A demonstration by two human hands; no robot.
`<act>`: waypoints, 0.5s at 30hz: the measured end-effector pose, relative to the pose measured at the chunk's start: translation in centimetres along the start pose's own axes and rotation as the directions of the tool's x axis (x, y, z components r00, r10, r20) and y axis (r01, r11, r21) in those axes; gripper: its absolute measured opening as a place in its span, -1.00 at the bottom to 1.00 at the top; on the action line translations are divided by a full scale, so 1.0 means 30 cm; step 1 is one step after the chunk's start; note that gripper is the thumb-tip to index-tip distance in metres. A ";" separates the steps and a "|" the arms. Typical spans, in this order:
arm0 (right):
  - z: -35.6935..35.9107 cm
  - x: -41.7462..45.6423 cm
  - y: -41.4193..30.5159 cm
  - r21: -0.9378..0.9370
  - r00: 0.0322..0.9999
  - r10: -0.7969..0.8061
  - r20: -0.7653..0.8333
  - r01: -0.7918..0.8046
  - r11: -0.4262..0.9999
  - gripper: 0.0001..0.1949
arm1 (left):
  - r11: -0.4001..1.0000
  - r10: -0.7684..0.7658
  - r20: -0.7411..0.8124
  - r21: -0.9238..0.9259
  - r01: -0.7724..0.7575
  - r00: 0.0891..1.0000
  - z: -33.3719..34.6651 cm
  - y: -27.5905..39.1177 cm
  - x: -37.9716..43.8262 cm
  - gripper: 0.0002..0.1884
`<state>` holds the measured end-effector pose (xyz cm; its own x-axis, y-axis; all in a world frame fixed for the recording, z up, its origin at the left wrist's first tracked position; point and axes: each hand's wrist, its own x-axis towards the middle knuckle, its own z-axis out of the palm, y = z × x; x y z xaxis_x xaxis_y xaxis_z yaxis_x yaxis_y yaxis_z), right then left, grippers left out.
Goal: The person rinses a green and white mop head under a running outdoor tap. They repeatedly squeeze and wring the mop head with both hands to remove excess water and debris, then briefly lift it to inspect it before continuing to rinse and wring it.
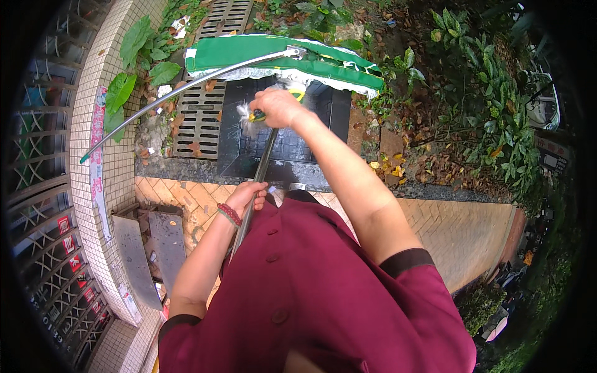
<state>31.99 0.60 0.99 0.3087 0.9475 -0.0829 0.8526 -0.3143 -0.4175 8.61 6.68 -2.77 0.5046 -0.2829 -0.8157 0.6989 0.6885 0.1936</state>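
My left hand (247, 198), with a red bead bracelet at the wrist, grips a metal pole (265, 158) that slants up from beside my body. My right hand (282, 108) is closed around a yellow-and-green piece (257, 115) with white fibres, where the pole's far end goes out of sight beneath it. Whether the two are joined is hidden. Just beyond lies a wide dust mop (242, 51) with a green fabric back and white fringe. Its thin metal handle (186, 87) runs down to the left. Below my right hand is a wet black square basin (229, 144).
Slotted drain grates (198, 119) border the basin on the left, beside a white-tiled wall (119, 172) with barred windows. Leafy shrubs (494, 116) and fallen leaves fill the right. Grey boards (135, 256) lean at lower left over orange paving (196, 196).
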 end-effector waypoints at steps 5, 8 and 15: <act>0.140 -0.021 -0.151 -0.025 0.999 -0.034 0.020 0.035 0.999 -0.71 | 0.999 -0.039 -0.015 -0.026 0.038 0.999 -0.052 -0.033 -0.029 -0.90; 0.246 -0.064 -0.262 0.069 1.000 -0.008 0.001 0.008 0.998 -0.75 | 0.997 -0.077 -0.028 -0.023 0.077 0.997 -0.093 -0.063 -0.036 -0.91; 0.421 -0.152 -0.368 0.110 0.998 -0.050 -0.047 0.055 0.992 -0.79 | 0.995 -0.098 -0.032 -0.001 0.098 0.995 -0.141 -0.098 -0.047 -0.92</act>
<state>15.84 0.49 -5.45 0.2851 0.9583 -0.0194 0.8165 -0.2534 -0.5187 3.70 7.87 -4.50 0.4175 -0.3276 -0.8476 0.7442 0.6585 0.1120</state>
